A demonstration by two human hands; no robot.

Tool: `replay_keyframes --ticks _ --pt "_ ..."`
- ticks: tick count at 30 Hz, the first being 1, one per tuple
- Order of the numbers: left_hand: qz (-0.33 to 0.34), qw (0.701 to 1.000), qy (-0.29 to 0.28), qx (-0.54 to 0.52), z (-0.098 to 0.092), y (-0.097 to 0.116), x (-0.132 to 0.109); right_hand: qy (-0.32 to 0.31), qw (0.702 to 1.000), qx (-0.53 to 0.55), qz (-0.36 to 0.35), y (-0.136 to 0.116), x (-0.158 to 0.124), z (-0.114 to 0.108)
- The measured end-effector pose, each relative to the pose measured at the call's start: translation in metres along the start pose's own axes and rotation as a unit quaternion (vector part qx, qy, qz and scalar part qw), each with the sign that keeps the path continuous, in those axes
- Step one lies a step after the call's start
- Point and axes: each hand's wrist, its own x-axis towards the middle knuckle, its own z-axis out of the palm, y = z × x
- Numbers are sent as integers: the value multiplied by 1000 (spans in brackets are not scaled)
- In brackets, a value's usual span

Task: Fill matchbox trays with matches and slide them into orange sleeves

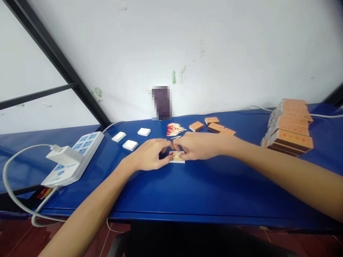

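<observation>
A small white matchbox tray (177, 157) with red-tipped matches in it lies on the blue table (187, 192). My left hand (150, 154) curls around the tray's left end, fingers pinched together. My right hand (197, 146) grips its right end, fingers closed over the matches. The fingertips of both hands meet above the tray. A loose pile of red-tipped matches (174, 129) lies just behind my hands.
Three white inner trays (130, 145) lie to the left rear. Several orange matchbox sleeves (211, 125) lie behind my right hand, and a tall stack of them (291, 125) stands at the right. A white power strip (76, 157) with a plugged charger sits at the left edge.
</observation>
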Motion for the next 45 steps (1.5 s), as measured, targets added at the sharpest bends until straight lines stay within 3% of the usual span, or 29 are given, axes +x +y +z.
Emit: replay_keyframes --ticks 4,8,20,40,43,45 --pt "-14 1000 0 5 2 -4 1 19 1000 5 1 1 -1 -3" --pt "-25 999 -21 -21 5 -6 2 -7 999 28 18 3 1 -5" --pt "-36 997 -10 -67 10 -8 6 -55 980 182 61 6 3 -9" --pt "-20 997 0 -75 13 -16 6 -41 981 188 34 16 11 3" --pt "-26 991 47 -126 4 -5 7 -34 982 181 34 16 10 0" --pt "-18 975 126 -184 -9 16 0 13 990 133 34 21 11 2"
